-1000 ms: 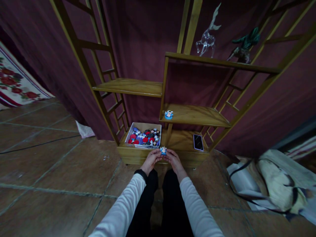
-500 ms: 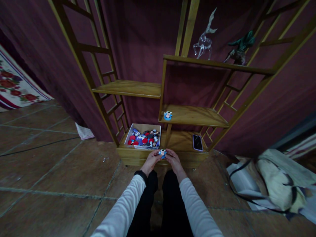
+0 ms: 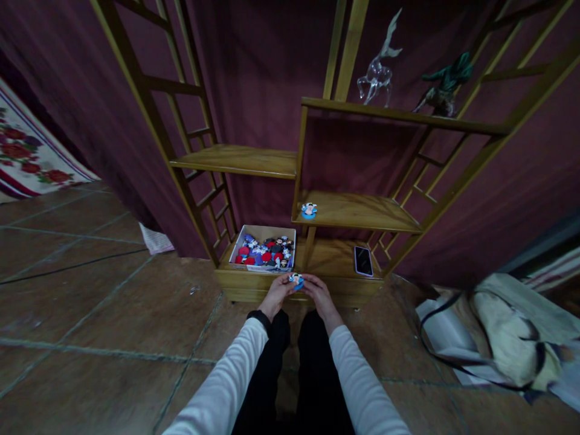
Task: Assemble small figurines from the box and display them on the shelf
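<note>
A small figurine (image 3: 296,281) with a blue base is held between my two hands, in front of the low wooden cabinet. My left hand (image 3: 277,293) grips it from the left side, fingers closed. From the right, my right hand (image 3: 316,291) has its fingers closed on the same figurine. Just beyond my left hand, an open cardboard box (image 3: 238,264) holds many figurines in red, purple, black and white. A similar figurine (image 3: 309,211) with a blue round base stands at the left front edge of the middle shelf.
A phone (image 3: 363,261) lies on the bottom board (image 3: 333,254). On the upper right shelf (image 3: 408,119) stand a clear glass deer (image 3: 376,75) and a dark green statue (image 3: 446,87). Bags (image 3: 502,332) lie on the floor at right; a cable (image 3: 77,266) runs at left.
The figurine in my hands has tilted and shifted slightly left. Both hands keep hold of it. My view has moved a little.
</note>
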`<control>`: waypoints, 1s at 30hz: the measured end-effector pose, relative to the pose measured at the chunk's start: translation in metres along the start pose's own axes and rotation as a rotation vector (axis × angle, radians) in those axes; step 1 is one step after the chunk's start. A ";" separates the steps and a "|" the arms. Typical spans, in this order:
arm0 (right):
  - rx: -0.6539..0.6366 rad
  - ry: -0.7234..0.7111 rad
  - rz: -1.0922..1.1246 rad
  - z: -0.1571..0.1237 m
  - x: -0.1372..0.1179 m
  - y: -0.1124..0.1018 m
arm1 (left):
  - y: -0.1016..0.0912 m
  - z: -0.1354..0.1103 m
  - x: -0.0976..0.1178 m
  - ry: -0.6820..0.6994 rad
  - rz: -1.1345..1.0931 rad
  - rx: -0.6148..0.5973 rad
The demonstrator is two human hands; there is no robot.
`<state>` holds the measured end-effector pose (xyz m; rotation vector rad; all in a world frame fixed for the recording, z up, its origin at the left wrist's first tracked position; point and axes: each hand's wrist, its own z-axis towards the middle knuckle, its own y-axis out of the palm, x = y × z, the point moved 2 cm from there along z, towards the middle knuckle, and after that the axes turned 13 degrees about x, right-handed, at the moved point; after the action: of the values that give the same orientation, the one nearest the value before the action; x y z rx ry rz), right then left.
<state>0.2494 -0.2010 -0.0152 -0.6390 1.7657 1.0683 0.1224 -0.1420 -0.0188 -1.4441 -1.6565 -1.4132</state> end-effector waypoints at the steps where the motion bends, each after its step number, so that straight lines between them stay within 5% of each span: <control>1: 0.001 -0.009 -0.008 0.000 0.000 0.000 | 0.000 0.000 0.000 -0.002 0.001 0.016; 7: 0.038 -0.099 -0.100 0.000 -0.003 -0.001 | 0.000 -0.001 0.002 -0.011 0.013 0.057; 18: 0.015 -0.046 -0.099 -0.001 -0.002 -0.001 | 0.000 -0.002 0.006 -0.073 0.015 0.067; 30: 0.019 -0.089 -0.055 0.004 0.004 -0.001 | 0.002 -0.003 0.004 0.061 0.123 -0.017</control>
<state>0.2500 -0.1975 -0.0197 -0.6157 1.6707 1.0258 0.1222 -0.1431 -0.0141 -1.4707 -1.4956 -1.3924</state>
